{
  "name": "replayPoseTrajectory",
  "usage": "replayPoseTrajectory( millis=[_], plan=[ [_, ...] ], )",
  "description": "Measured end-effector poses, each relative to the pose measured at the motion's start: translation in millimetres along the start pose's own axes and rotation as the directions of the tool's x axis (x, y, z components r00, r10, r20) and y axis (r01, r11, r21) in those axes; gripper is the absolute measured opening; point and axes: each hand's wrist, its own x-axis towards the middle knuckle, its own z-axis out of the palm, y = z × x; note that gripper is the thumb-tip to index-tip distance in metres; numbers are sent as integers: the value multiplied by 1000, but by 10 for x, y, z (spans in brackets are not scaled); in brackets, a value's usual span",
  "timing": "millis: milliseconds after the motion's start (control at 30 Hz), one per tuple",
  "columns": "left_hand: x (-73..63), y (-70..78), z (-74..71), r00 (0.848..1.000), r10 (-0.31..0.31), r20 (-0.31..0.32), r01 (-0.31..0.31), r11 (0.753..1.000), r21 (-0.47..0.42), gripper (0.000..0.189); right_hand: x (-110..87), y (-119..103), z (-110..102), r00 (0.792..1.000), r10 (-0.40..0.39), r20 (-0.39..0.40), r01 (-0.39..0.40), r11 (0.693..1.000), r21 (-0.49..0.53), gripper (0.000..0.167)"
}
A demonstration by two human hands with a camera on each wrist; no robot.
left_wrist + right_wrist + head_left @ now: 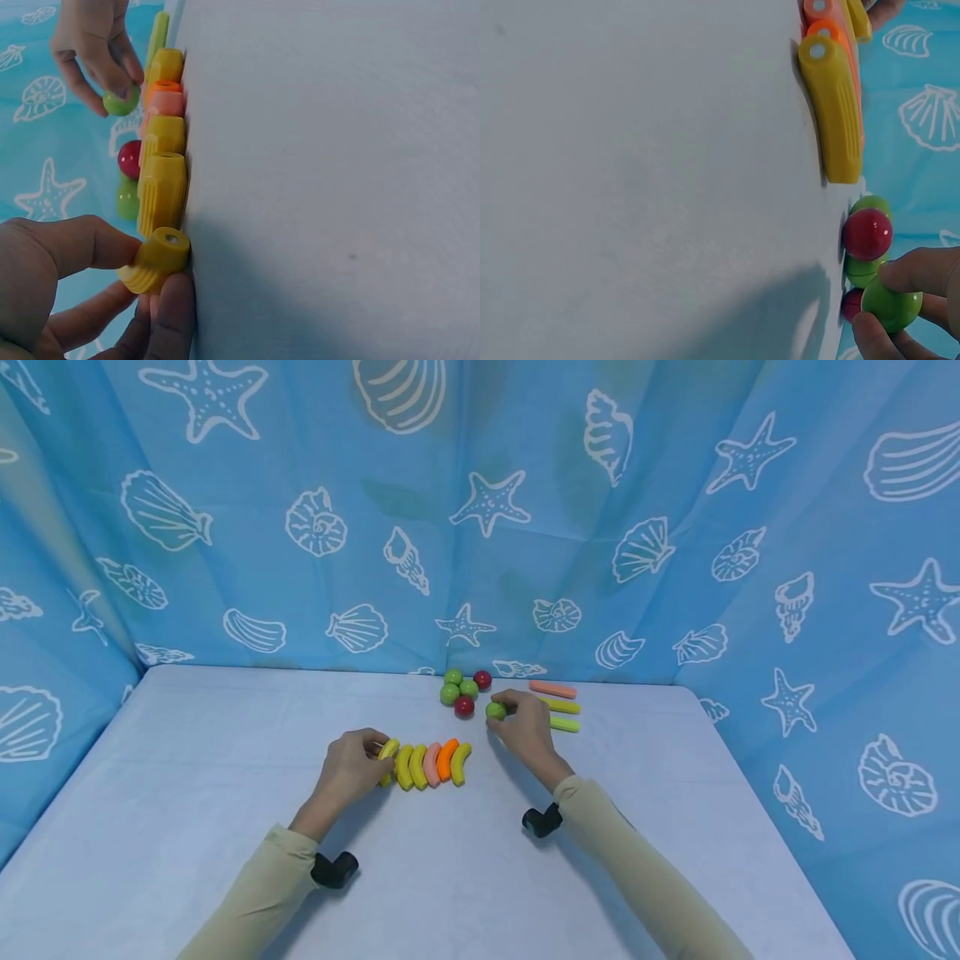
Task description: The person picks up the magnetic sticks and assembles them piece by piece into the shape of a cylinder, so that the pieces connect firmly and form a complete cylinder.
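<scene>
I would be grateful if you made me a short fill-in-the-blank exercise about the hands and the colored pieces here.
1. The left hand pinches a ____ curved piece.
2. The right hand holds a ____ ball.
3. The orange piece lies between a yellow piece and a ____ one.
4. There are ____ red balls in view.

Missing words: yellow; green; pink; two.

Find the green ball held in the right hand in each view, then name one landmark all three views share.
Head: the green ball is just right of centre, slightly below mid-height, in the right hand.
Left wrist: upper left.
Right wrist: lower right.
Shared landmark: the orange toy banana, beside the pink toy banana.
</scene>
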Motion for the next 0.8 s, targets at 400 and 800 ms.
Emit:
replayPoseTrajectory(
  millis=[400, 800],
  plan=[
    [-44, -48, -10, 998, 39, -52, -42, 998, -48, 32, -230, -16, -94, 997, -77, 12, 76, 996, 47, 35],
    [-108, -113, -1, 999, -34, -31, 27, 977, -212, 34, -513, -19, -139, 993, -120, 8, 119, 990, 70, 34]
  ],
)
